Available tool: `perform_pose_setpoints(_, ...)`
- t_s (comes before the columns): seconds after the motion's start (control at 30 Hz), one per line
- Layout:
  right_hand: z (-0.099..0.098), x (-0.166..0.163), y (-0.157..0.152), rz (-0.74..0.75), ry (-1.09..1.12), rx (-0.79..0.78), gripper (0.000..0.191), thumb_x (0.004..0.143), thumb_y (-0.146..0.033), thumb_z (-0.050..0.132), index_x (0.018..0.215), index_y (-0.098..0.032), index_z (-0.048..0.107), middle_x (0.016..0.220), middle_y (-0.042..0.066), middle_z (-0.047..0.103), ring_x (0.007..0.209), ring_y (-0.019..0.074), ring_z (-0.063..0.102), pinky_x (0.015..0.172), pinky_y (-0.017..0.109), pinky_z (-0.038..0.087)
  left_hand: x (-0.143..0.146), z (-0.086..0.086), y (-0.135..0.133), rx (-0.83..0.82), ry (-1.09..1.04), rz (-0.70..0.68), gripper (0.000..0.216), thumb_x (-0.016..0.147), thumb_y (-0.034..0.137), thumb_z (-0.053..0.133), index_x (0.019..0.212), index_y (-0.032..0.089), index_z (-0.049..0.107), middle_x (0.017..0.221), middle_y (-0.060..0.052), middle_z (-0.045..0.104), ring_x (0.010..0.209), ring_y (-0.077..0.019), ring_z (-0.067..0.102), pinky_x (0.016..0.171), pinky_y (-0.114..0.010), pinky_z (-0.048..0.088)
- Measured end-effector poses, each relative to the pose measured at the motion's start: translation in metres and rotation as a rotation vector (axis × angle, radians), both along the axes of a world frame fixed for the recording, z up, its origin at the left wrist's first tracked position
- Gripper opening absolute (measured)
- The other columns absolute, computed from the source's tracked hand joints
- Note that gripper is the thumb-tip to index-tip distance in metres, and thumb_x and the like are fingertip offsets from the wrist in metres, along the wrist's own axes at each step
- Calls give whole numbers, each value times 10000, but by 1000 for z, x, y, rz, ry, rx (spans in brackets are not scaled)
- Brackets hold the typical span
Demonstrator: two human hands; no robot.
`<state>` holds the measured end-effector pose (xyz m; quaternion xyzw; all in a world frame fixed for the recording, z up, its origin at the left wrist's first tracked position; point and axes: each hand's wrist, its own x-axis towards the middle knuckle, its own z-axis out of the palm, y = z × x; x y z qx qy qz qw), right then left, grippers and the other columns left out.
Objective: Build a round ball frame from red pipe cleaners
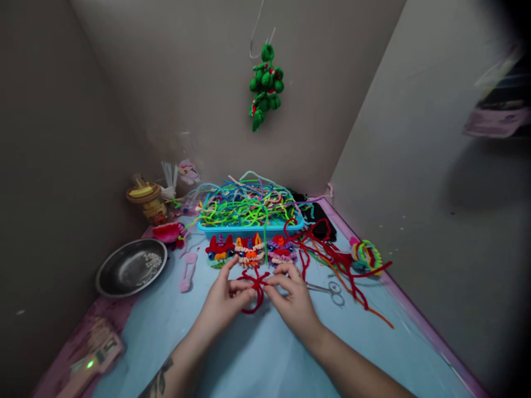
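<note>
Several red strands (pixel 258 282) between fingers (pixel 280 282)

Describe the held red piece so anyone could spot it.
Before the blue tray sit three colourful figures. Just nearer, between the left hand and right hand, is the red piece: looped and held, unlike the loose red strands to the right.

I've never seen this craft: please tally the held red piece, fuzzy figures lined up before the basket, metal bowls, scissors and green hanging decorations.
Held red piece: 1
Fuzzy figures: 3
Metal bowl: 1
Scissors: 1
Green hanging decoration: 1
Total: 7
</note>
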<state>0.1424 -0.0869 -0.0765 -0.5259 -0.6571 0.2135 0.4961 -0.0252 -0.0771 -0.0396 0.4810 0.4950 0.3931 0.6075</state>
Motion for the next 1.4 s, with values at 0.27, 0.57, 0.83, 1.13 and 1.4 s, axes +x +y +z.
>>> perform_pose_setpoints(0.27, -2, 2, 3, 46, 133, -181, 65, 764, -241, 623, 732, -219, 675, 1021, 68, 549, 1023, 225, 536, 925, 389, 406, 0, 4, -1, 59, 104, -21, 832, 663, 285, 689, 1357, 98, 270, 616, 23, 650, 587, -147, 571, 613, -262, 406)
perform_pose_setpoints(0.57, -4, 0, -1, -54, 133, -100, 84, 751, -213, 643, 834, -224, 636, 1230, 92, 515, 1177, 260, 462, 999, 467, 344, -1, -1, 0, 154, 220, 53, 642, 693, 276, 668, 1259, 138, 399, 644, 5, 679, 574, -156, 579, 568, -249, 383)
perform_pose_setpoints(0.83, 5, -8, -5, -30, 12, -35, 77, 767, -190, 629, 700, -223, 647, 1273, 80, 508, 1213, 277, 427, 1013, 500, 329, 8, -5, -5, 181, 162, 92, 599, 702, 286, 677, 1230, 153, 426, 657, -2, 693, 595, -159, 590, 570, -242, 392)
perform_pose_setpoints(1.13, 5, 1, -2, -51, -225, 134, 105, 765, -153, 602, 739, -233, 663, 1278, 68, 480, 1228, 289, 371, 1009, 513, 331, -4, -5, 2, 265, 274, 89, 547, 714, 312, 681, 1200, 172, 474, 789, -29, 686, 598, -140, 549, 567, -244, 405)
perform_pose_setpoints(1.4, 8, 7, -3, 73, -379, 217, 141, 777, -153, 591, 821, -253, 681, 1322, 59, 449, 1263, 306, 326, 1020, 540, 323, -4, 3, 3, 190, 221, 73, 537, 712, 353, 674, 1188, 173, 503, 759, -25, 686, 682, -171, 597, 594, -243, 397)
